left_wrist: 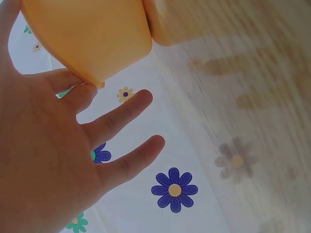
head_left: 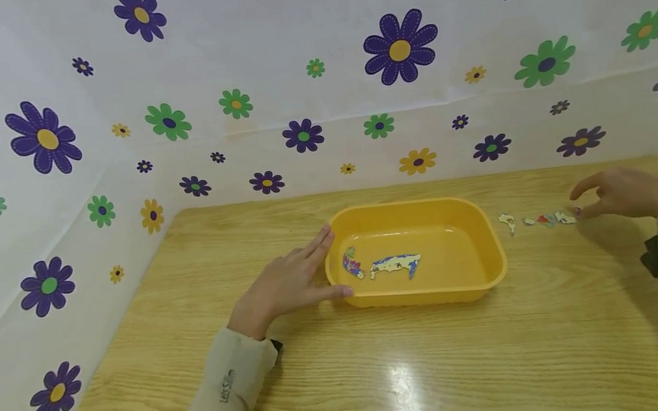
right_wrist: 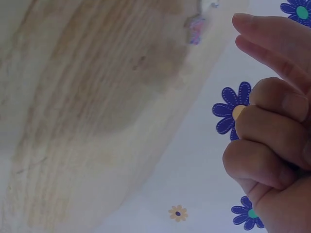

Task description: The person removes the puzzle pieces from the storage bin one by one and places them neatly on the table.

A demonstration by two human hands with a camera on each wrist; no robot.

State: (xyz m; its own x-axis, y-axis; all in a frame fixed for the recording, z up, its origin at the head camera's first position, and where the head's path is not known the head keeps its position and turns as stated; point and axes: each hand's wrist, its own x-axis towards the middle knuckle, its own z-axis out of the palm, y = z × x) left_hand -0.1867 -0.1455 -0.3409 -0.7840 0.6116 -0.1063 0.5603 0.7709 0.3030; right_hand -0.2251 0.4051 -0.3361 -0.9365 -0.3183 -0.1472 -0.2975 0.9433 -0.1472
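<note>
My left hand [head_left: 289, 284] lies against the left end of a yellow plastic tray [head_left: 488, 244], its fingers along the left rim and its thumb over the front rim. Inside the tray are a white-and-blue flat piece [head_left: 395, 263] and a smaller curved colourful piece [head_left: 353, 263]. My right hand [head_left: 627, 194] hovers at the far right, index finger and thumb apart with nothing between them. Just beside the thumb is a small pinkish piece [right_wrist: 197, 30] on the table. In the right wrist view the other fingers [right_wrist: 272, 128] are bent toward the palm.
Several small flat pieces lie in a row right of the tray, among them a pale one [head_left: 507, 221], a red-and-blue one [head_left: 546, 220] and a whitish one [head_left: 565, 217]. A white flower-printed sheet [head_left: 300, 12] stands behind the wooden table [head_left: 331, 368] and along its left.
</note>
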